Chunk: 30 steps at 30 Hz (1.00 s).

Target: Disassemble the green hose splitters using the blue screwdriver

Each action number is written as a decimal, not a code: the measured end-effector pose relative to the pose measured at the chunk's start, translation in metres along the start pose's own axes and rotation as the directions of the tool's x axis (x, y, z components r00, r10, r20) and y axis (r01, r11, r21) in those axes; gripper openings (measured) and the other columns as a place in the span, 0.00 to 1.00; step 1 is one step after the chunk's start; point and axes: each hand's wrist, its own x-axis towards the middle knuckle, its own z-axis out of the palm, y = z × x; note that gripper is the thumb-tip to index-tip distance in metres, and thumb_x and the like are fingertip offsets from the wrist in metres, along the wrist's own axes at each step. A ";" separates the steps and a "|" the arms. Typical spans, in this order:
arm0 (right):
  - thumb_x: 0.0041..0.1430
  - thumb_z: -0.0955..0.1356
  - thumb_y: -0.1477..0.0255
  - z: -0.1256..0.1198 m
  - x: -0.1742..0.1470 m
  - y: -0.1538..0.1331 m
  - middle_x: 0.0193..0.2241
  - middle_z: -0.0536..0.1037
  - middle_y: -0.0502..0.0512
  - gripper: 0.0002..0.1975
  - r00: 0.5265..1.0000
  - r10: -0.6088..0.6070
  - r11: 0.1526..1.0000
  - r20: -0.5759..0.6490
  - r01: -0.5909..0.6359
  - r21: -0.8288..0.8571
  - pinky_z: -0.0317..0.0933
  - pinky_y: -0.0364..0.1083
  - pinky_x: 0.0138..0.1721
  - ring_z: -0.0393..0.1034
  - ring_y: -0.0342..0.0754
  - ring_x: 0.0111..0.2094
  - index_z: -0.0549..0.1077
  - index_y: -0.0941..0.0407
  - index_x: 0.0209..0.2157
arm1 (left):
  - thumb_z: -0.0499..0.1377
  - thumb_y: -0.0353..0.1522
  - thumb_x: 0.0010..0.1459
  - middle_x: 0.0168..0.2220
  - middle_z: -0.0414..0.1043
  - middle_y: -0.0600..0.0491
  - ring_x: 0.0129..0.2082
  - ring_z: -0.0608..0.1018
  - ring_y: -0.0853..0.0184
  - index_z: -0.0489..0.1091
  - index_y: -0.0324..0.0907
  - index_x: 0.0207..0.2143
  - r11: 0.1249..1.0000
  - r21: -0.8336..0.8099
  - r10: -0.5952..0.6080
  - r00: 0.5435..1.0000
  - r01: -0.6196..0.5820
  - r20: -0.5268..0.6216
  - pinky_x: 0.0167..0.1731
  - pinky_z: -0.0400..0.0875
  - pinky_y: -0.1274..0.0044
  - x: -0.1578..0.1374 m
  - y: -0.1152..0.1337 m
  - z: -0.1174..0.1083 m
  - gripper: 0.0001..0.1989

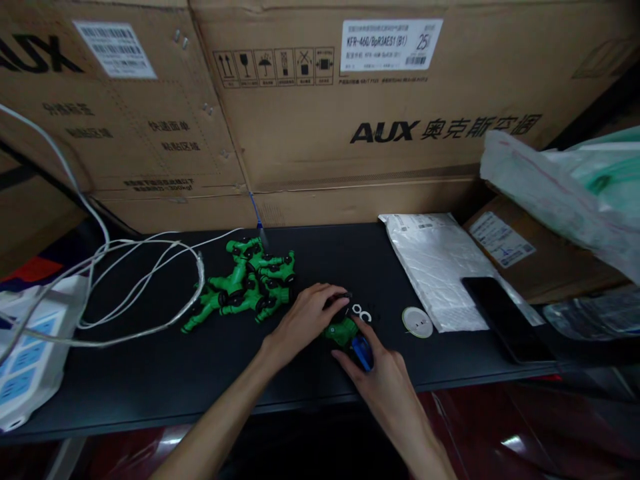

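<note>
While green fittings (235, 281) sit piled centre-left, one fitting (341, 331) mid-frame looks unfinished, right hand (387, 373) gripping it, left hand (306, 317) apparently pinching black part (348, 295).

Plastic fitting (342, 331), matt cardboard carton (300, 150)
</note>
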 end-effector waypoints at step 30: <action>0.59 0.67 0.57 -0.019 0.013 0.026 0.43 0.84 0.66 0.24 0.988 0.054 0.996 -0.142 -0.043 0.081 0.72 0.56 0.49 0.81 0.61 0.44 0.79 0.59 0.48 | 0.58 0.33 0.71 0.51 0.76 0.54 0.51 0.75 0.64 0.73 0.49 0.55 0.998 0.035 -0.050 0.999 0.050 -0.014 0.55 0.70 0.70 -0.061 0.005 -0.006 0.13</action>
